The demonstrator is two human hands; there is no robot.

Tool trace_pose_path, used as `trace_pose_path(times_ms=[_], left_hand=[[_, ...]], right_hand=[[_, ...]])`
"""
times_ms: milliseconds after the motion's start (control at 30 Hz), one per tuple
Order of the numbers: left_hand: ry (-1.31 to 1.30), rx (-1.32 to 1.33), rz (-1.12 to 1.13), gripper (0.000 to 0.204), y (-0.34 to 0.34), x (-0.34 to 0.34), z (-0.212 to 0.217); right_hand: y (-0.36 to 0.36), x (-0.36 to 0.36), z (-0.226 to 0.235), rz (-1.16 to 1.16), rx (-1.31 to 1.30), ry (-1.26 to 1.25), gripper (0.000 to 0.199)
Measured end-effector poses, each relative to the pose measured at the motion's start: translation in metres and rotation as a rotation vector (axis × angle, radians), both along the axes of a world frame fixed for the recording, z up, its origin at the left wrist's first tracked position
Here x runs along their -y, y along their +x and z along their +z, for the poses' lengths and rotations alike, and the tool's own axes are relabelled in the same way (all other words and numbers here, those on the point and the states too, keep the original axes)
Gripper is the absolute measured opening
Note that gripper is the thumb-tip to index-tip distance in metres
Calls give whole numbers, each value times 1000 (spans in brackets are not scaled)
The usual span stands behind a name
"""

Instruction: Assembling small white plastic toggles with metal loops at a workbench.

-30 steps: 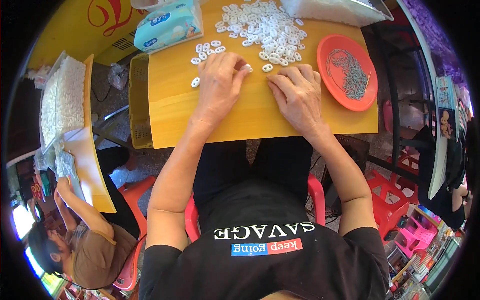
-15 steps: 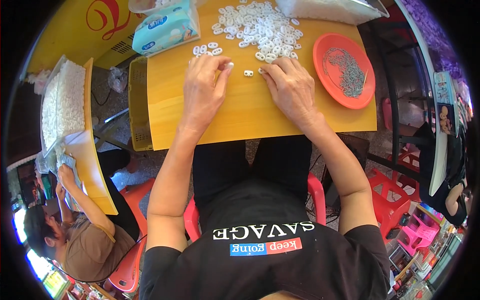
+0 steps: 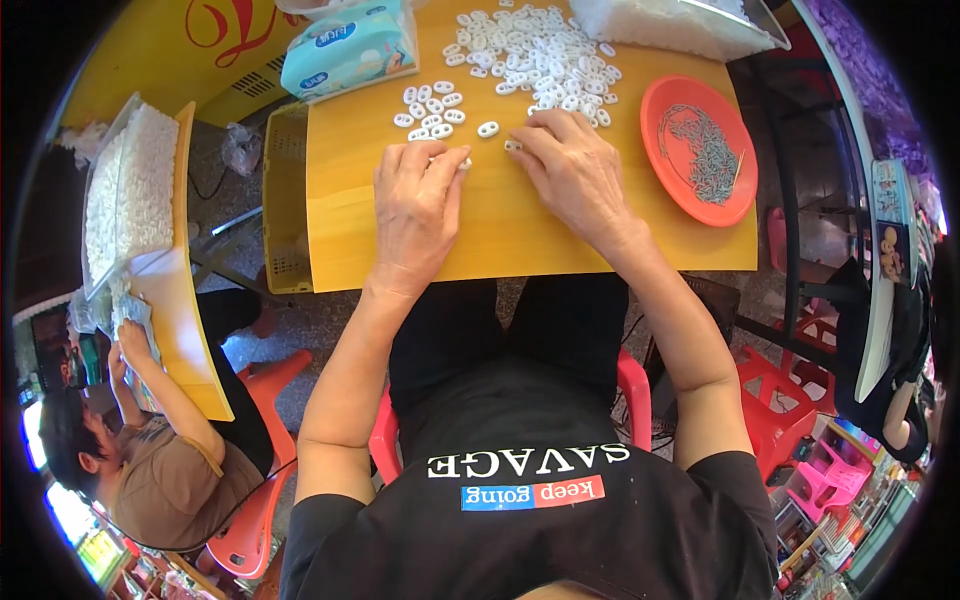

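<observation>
At the near side of the yellow table, my left hand [image 3: 418,205] pinches a small white plastic piece [image 3: 465,163] between thumb and fingertips. My right hand [image 3: 572,165] is closed, with a white two-hole piece [image 3: 513,146] at the tips of its thumb and index finger. One loose oval white piece [image 3: 488,129] lies between the hands, just beyond them. Beyond my left hand sits a small group of similar two-hole pieces [image 3: 430,112]. A large heap of them [image 3: 545,55] spreads beyond my right hand, which partly hides its near edge.
To the right, a red plate [image 3: 735,205] holds small grey screws [image 3: 705,165] and a thin stick. A blue tissue pack [image 3: 350,50] and a clear tub of white pieces [image 3: 680,25] stand at the back. Another person [image 3: 170,460] works at a side table on the left.
My left hand has drawn nearer to me, uncovering more of the small group. My right fingertips have shifted slightly left. The whole view has also shifted a little.
</observation>
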State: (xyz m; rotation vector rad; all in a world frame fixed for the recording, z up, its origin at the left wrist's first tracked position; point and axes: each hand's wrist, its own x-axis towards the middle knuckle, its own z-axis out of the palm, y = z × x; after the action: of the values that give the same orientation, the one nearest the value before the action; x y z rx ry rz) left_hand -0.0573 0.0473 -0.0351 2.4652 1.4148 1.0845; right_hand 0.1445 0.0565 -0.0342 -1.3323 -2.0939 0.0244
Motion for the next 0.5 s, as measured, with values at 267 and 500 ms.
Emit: trace_pose_path(times_ms=[267, 500], left_hand=[[-9, 109, -22, 23, 18, 6, 8], [-542, 714, -47, 12, 37, 17, 13]], right_hand=[[-2, 0, -10, -16, 17, 35, 10], [0, 21, 13, -42, -856, -672, 15]])
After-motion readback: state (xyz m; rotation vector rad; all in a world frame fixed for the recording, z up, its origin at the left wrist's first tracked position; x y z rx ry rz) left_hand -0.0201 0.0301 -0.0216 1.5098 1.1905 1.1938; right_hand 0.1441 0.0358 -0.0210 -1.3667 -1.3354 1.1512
